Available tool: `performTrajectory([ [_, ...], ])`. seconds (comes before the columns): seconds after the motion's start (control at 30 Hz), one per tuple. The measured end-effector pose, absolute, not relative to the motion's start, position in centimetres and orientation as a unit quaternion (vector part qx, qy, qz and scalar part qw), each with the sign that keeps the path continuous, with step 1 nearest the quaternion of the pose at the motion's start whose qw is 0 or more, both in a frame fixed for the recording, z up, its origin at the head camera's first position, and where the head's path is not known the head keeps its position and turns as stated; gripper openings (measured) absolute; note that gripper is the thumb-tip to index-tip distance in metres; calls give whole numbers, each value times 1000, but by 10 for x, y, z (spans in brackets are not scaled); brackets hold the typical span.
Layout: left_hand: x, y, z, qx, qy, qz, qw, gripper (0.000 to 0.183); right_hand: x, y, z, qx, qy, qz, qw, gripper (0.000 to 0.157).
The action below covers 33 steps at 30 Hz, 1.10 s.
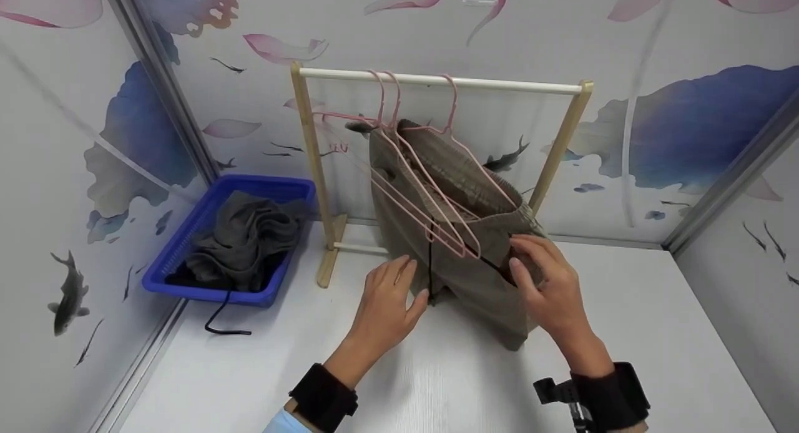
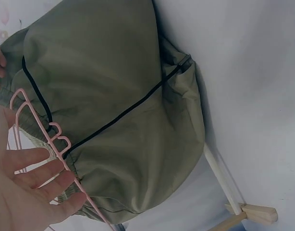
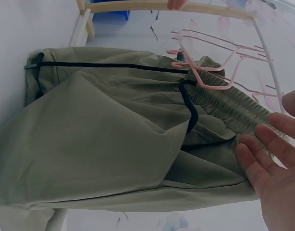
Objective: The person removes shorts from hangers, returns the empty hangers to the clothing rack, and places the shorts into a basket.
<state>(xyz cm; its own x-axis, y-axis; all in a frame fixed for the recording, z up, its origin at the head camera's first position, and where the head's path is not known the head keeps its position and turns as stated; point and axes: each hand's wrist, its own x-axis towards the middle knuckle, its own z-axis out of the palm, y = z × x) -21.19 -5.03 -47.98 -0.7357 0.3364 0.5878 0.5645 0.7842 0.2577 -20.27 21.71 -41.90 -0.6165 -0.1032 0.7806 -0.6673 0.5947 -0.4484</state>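
A pair of olive-grey shorts (image 1: 477,296) with an elastic waistband and a long black drawcord (image 2: 123,114) hangs on the rack. One pink hanger (image 1: 454,102) reaches into the waist opening. Two more pink hangers lie against the front of the shorts in the head view. My right hand (image 1: 552,286) touches the side of the shorts near the waistband, its fingers (image 3: 263,144) loosely bent. My left hand (image 1: 387,302) is in front of the shorts with relaxed fingers, holding nothing. Close by in the left wrist view are the hangers' lower wires.
The rack has a white top bar (image 1: 518,85) and wooden legs (image 1: 315,165). At left a blue basket (image 1: 153,283) holds a crumpled dark grey garment (image 1: 243,239), with a black cord hanging over its rim. Printed wall panels enclose the white table.
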Motion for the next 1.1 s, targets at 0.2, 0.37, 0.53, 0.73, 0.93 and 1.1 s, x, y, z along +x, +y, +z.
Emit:
performTrajectory([
  [0.2, -214, -47, -474, -259, -902, -215, 269, 47, -207, 220, -409, 232, -807, 385, 382, 29],
  [0.37, -216, -44, -471, -265, -901, -215, 270, 48, -210, 220, -401, 226, -799, 388, 399, 29],
  [0.53, -218, -41, -468, -271, -899, -217, 265, 49, -212, 221, -394, 204, -798, 387, 415, 26],
  [0.73, -218, -36, -466, -275, -895, -222, 273, 48, -217, 222, -393, 171, -798, 389, 427, 26],
  [0.93, -218, -33, -465, -275, -897, -221, 265, 48, -223, 224, -395, 133, -820, 386, 401, 28],
  [1.1, -217, -30, -466, -276, -899, -221, 260, 48, -228, 223, -394, 114, -842, 399, 346, 33],
])
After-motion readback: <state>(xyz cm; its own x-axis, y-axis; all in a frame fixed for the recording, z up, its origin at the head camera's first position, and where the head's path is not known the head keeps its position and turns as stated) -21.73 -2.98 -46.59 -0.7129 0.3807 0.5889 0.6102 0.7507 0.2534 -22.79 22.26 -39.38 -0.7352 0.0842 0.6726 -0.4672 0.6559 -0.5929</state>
